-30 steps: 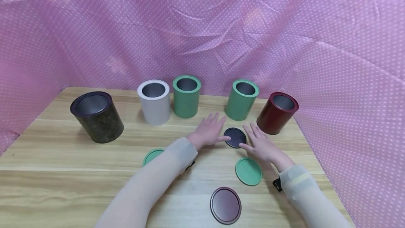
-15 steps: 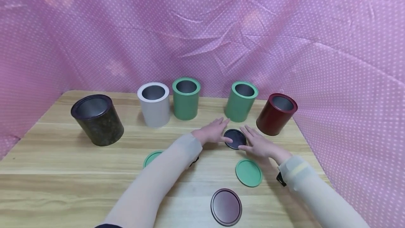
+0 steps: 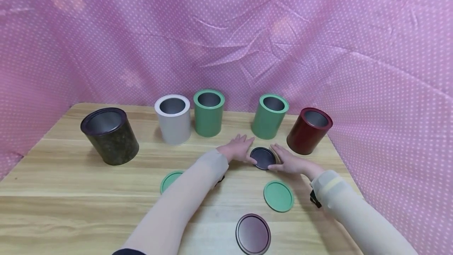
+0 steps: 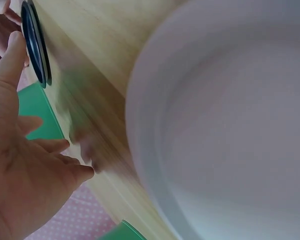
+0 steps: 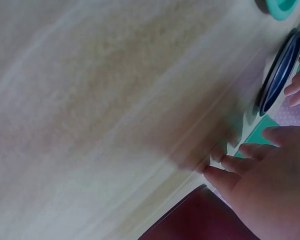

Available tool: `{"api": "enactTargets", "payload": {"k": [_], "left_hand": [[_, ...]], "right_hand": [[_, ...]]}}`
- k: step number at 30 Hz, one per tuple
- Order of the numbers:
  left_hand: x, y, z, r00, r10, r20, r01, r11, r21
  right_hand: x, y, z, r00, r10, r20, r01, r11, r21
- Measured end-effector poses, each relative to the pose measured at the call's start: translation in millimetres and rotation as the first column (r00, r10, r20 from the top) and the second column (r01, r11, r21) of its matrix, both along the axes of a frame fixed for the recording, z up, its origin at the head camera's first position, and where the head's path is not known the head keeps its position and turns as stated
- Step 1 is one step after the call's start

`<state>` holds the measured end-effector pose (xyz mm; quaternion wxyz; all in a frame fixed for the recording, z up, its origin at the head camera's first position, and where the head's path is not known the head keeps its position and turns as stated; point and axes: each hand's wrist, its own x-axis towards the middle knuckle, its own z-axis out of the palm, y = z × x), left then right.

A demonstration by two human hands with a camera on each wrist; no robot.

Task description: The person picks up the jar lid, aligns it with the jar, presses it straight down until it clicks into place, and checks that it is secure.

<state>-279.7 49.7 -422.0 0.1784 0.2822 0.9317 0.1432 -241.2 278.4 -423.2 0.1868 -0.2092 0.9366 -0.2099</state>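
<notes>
A dark round lid (image 3: 263,158) lies on the table between my two hands. My left hand (image 3: 236,148) is at its left side, thumb tip right at the rim and the other fingers stretched forward. On the lid's right, my right hand (image 3: 291,163) has its thumb close to the near rim and its fingers extended along the side. Neither hand grips it. In the left wrist view, the dark lid (image 4: 35,45) stands beside the thumb, and a big pale lid (image 4: 240,130) fills the right side. The right wrist view has the dark lid (image 5: 282,72) beyond the fingers.
Behind the hands stand a white can (image 3: 173,125), two green cans (image 3: 209,119) (image 3: 267,123) and a red can (image 3: 306,135). A wider dark can (image 3: 115,143) is at left. Green lids (image 3: 278,196) (image 3: 170,179) and a maroon lid (image 3: 253,233) lie nearer. Pink dotted cloth (image 3: 226,30) hangs around.
My left hand has moved slightly right and both hands have closed in on the dark lid's sides. The fingers have drawn nearer to its rim. Cans and lids stay in place.
</notes>
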Motion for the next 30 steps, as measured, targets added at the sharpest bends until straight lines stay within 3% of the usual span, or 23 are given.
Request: {"api": "enactTargets", "payload": {"k": [17,30], "left_hand": [[3.0,6.6,-4.9,1.0,0.008,0.015,-0.008,1.0,-0.027],[5.6,8.4,-6.6,0.999,-0.017,-0.038,0.014,0.997,-0.077]], "right_hand": [[2.4,-1.1,-2.9,1.0,-0.016,-0.015,0.017,0.999,0.05],[5.7,-5.7,0.0,0.998,-0.007,-0.057,0.01,0.999,0.049]]}}
